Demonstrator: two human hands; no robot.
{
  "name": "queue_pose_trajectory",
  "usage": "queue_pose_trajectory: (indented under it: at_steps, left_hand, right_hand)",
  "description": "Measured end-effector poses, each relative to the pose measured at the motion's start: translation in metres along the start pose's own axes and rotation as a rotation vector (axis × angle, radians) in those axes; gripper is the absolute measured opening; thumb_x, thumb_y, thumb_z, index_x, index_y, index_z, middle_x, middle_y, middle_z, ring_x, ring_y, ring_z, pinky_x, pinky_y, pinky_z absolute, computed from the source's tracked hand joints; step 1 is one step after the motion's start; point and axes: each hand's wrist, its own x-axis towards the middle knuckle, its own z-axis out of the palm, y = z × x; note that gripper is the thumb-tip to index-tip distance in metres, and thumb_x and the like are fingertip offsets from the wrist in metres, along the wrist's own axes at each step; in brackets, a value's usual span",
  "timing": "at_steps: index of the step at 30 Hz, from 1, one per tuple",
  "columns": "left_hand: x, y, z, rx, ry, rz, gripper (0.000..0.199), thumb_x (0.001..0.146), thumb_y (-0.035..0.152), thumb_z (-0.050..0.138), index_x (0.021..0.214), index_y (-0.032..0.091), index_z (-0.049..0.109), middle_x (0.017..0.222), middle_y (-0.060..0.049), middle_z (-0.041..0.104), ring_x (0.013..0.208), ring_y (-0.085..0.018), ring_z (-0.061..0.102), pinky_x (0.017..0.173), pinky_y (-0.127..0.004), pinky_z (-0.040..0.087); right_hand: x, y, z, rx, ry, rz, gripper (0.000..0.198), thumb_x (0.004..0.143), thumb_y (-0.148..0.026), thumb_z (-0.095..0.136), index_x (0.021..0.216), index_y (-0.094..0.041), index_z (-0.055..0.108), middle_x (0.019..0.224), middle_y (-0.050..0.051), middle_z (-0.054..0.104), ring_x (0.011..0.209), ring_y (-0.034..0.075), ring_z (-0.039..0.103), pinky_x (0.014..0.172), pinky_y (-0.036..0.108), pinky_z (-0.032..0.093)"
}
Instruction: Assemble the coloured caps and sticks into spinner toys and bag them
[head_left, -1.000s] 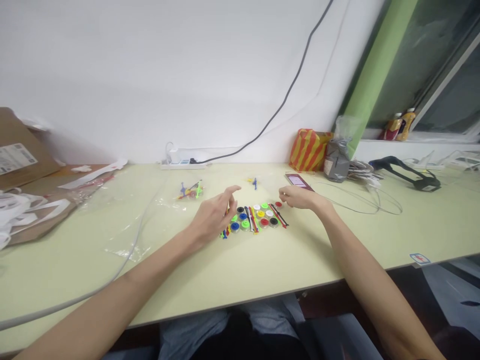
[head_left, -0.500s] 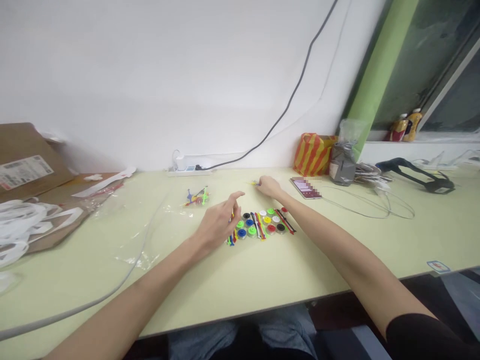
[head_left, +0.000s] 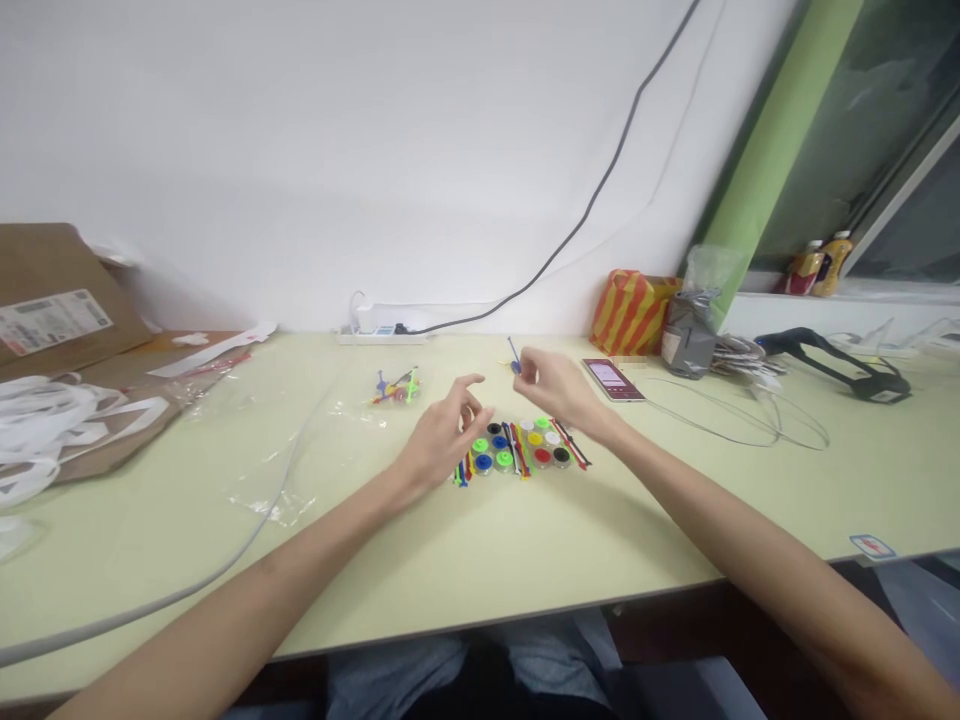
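Pinching a thin blue stick (head_left: pixel 514 354), the right hand (head_left: pixel 556 385) was at the far side of the coloured discs (head_left: pixel 535 439); the left hand (head_left: pixel 441 436), fingers curled but parted, was at their left.

White wall (head_left: pixel 300 150) backs pale desk (head_left: pixel 405 570); window (head_left: pixel 832 150) looks dark.

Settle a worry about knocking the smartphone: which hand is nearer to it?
Right. The right hand, holding a blue stick, is just left of the smartphone. The left hand is farther left and closer to the person's body.
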Motion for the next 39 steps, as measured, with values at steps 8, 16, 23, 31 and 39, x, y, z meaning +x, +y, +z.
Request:
queue_pose_trajectory:
  at_steps: [8, 16, 23, 31, 39]
  left_hand:
    - [0.001, 0.012, 0.006, -0.443, -0.036, 0.018, 0.033, 0.099, 0.043, 0.053, 0.113, 0.016, 0.065, 0.107, -0.009, 0.071, 0.097, -0.020, 0.068, 0.086, -0.032, 0.056]
    - [0.000, 0.002, -0.001, 0.060, 0.026, 0.236, 0.024, 0.101, 0.033, 0.050, 0.117, 0.020, 0.062, 0.092, -0.003, 0.067, 0.078, -0.015, 0.061, 0.075, -0.028, 0.049]
    - [-0.002, 0.005, -0.002, 0.346, 0.000, 0.257, 0.025, 0.105, 0.037, 0.040, 0.104, 0.018, 0.056, 0.083, -0.003, 0.059, 0.074, -0.017, 0.056, 0.068, -0.030, 0.041]
    - [-0.003, 0.011, 0.000, 0.280, -0.112, 0.231, 0.021, 0.100, 0.032, 0.043, 0.082, 0.020, 0.046, 0.073, 0.002, 0.055, 0.060, -0.012, 0.048, 0.057, -0.025, 0.034]
    - [-0.003, 0.012, 0.000, 0.248, 0.033, 0.246, 0.022, 0.095, 0.033, 0.050, 0.077, 0.020, 0.045, 0.065, 0.004, 0.052, 0.055, -0.010, 0.042, 0.055, -0.024, 0.031]
  right_hand:
    - [-0.052, -0.038, 0.007, 0.242, -0.003, -0.309, 0.004, 0.091, -0.024, 0.054, 0.090, -0.021, 0.051, 0.086, 0.003, 0.063, 0.068, 0.015, 0.055, 0.060, 0.027, 0.032]
    - [-0.055, -0.026, 0.012, 0.879, -0.046, -0.255, 0.022, 0.102, -0.039, 0.045, 0.118, -0.024, 0.048, 0.098, 0.004, 0.062, 0.088, 0.017, 0.062, 0.075, 0.030, 0.048]
    - [-0.054, -0.032, 0.016, 0.626, 0.152, -0.392, 0.018, 0.104, -0.031, 0.038, 0.099, -0.023, 0.053, 0.097, 0.006, 0.056, 0.089, 0.019, 0.054, 0.082, 0.032, 0.045]
    - [-0.059, -0.032, 0.014, 0.850, -0.066, -0.271, 0.024, 0.103, -0.041, 0.041, 0.088, -0.023, 0.044, 0.077, -0.002, 0.049, 0.070, 0.015, 0.046, 0.069, 0.028, 0.040]
    - [-0.062, -0.046, 0.014, 1.225, -0.143, -0.126, 0.034, 0.094, -0.058, 0.055, 0.092, -0.025, 0.047, 0.081, -0.001, 0.054, 0.074, 0.015, 0.054, 0.069, 0.027, 0.048]
